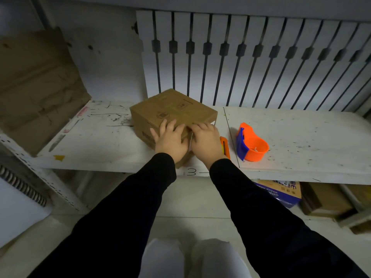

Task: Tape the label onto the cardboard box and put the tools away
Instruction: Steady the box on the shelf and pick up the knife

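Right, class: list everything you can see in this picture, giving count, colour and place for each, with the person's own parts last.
Cardboard box: one, brown, on the shelf, under both hands.
Tape dispenser: one, orange and blue, on the shelf right of the box.
Orange tool: one, partly hidden beside the right hand; kind unclear.
Shelf: one, white, scuffed.
Flat cardboard: one, brown, leaning at left.
Slatted panel: one, white, behind the shelf.
Printed box: one, blue, below the shelf.
Left hand: pressed flat on the box.
Right hand: pressed flat beside it.
Sleeves: two, black.
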A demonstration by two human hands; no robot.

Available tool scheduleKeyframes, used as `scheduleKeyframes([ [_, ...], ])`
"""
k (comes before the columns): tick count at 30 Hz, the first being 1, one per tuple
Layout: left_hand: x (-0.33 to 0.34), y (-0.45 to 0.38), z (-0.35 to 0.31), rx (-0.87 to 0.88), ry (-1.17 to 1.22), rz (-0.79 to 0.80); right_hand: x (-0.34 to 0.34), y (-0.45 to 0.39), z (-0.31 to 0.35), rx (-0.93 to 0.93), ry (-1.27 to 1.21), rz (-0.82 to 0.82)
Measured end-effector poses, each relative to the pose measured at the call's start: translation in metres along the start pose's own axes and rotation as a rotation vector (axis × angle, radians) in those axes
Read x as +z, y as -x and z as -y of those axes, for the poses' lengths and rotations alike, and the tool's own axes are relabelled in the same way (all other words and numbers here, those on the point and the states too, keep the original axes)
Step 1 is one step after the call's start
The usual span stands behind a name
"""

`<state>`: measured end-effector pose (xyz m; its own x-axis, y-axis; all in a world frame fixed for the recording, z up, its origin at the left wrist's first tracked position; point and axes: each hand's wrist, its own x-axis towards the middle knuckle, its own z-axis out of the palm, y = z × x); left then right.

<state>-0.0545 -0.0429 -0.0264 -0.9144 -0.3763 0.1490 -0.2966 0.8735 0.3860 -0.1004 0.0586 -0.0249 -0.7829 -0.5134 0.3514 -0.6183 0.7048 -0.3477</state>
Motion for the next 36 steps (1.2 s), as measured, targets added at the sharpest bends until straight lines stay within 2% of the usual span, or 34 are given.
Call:
scheduleKeyframes([
  [5, -0.014, 0.015, 0.012, -0.054, -0.123, -0.012, -0.007, 0.006, 0.010, -0.044, -0.177, 0.092],
  [7, -0.016, 0.017, 0.016, -0.043, -0.065, 0.018, -0.012, 0.005, 0.014, -0.035, -0.189, 0.123],
  [10, -0.021, 0.017, 0.020, 0.004, 0.025, 0.035, -0.020, 0.003, 0.012, 0.023, -0.047, 0.110],
  [13, -0.028, 0.017, 0.018, 0.030, -0.106, -0.012, -0.026, 0.002, 0.002, 0.168, 0.079, 0.232],
  [15, -0.029, 0.018, 0.014, -0.005, -0.156, -0.026, -0.025, 0.007, -0.002, 0.178, 0.112, 0.287],
  [21, -0.030, 0.011, 0.001, -0.176, -0.251, 0.073, -0.024, 0.014, -0.003, 0.080, 0.046, 0.273],
  [27, -0.019, 0.005, -0.014, -0.257, -0.156, 0.123, -0.026, 0.016, -0.009, 0.051, 0.082, 0.162],
  [29, -0.011, 0.006, -0.020, -0.214, -0.127, 0.072, -0.024, 0.019, -0.014, 0.110, 0.011, 0.010],
  [32, -0.001, 0.008, -0.034, -0.039, -0.112, 0.001, -0.018, 0.023, -0.028, 0.336, -0.090, -0.191],
  [34, 0.005, 0.007, -0.043, 0.093, -0.143, 0.010, -0.009, 0.024, -0.041, 0.466, -0.123, -0.172],
  [36, 0.012, 0.005, -0.051, 0.170, -0.198, 0.039, 0.002, 0.025, -0.053, 0.549, -0.118, -0.085],
])
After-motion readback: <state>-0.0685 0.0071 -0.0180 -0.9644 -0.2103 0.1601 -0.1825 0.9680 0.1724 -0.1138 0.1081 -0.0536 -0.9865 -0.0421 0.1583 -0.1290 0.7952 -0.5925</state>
